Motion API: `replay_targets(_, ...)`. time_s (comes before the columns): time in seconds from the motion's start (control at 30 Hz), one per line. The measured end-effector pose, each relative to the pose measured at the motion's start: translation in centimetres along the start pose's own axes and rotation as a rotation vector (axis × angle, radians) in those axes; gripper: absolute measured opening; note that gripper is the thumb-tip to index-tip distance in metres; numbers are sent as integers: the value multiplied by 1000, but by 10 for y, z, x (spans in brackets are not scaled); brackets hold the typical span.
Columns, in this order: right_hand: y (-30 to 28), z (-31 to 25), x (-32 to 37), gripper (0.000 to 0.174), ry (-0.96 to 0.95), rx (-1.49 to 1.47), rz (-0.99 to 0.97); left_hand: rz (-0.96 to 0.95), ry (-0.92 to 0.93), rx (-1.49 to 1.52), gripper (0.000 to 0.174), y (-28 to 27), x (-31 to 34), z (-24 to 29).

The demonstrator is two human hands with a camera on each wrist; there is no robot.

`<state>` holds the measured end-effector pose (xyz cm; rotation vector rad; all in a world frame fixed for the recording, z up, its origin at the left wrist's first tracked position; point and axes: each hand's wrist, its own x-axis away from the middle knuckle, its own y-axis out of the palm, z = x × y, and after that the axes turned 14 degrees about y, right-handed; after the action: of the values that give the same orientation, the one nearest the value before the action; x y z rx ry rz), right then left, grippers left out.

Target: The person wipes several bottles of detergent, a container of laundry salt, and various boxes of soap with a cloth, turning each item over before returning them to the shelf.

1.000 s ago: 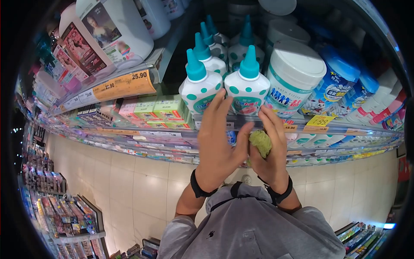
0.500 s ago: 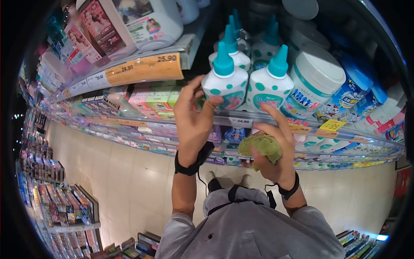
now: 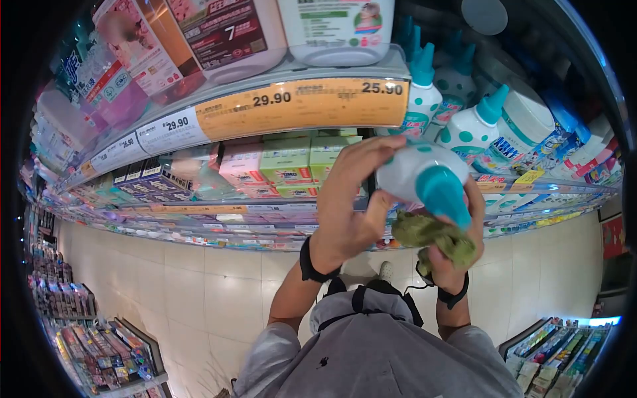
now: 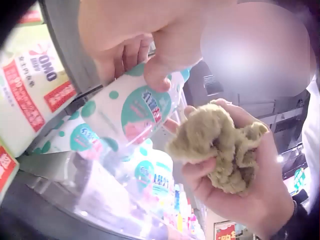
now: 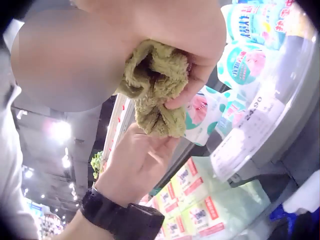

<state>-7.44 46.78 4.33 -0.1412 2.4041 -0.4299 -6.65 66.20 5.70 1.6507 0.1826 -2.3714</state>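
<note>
A white bottle [image 3: 413, 171] with teal dots and a pointed teal cap [image 3: 443, 192] is tilted out from the shelf, its tip toward the person. My left hand [image 3: 346, 215] grips its side, the thumb across the label in the left wrist view. A crumpled green cloth [image 3: 434, 237] is bunched in my right hand [image 3: 454, 273], whose fingers curl round it close beside the cap. Behind, a similar dotted bottle [image 3: 470, 134] leans on the shelf.
An upper shelf at left carries large jugs [image 3: 338, 30] and an orange price strip [image 3: 305, 103]. Below it sit pink and green boxes [image 3: 285, 162]. White tubs [image 3: 527, 119] and blue containers stand at the right. Tiled floor [image 3: 219, 278] lies beneath.
Both hands were at the front of the upright bottles; the left hand has since taken hold of one and tipped it forward. The right hand with the cloth has come up beside its cap.
</note>
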Motion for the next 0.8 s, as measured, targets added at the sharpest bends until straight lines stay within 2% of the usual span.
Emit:
replay_targets(0.07,5,-1,15,49,79,-286,3,82,-20,55,58,-1,5,25)
replay_targets(0.13,-1,2,24,53,89,-453,-4,89,-163,34,57,-9,22,47)
replay_targets(0.2,-6,8,38,78,259,-593,69,154,-296,131,55,-15,47,63)
replay_targets(0.27,-9,2,41,91,467,-672,200,94,-306,103,53,-13,70,76)
replay_targets(0.3,-19,-1,39,106,560,-696,87,59,-328,94,53,-11,76,84)
replay_targets(0.43,-24,12,60,115,497,-758,-345,-129,-487,70,53,16,103,104)
replay_targets(0.47,-25,19,66,97,318,-623,-399,-85,-517,105,54,24,105,109)
replay_targets(0.53,-33,29,71,90,276,-529,-413,2,-575,172,57,37,107,117)
replay_targets(0.57,-36,36,75,89,287,-493,-469,-8,-533,132,57,40,110,119)
replay_targets(0.63,-42,47,87,88,318,-419,-588,36,-565,123,57,44,117,126)
replay_targets(0.73,-44,55,88,90,87,-413,-571,123,-631,129,55,49,124,137)
replay_targets(0.8,-48,52,87,90,69,-363,-566,187,-733,116,55,53,133,144)
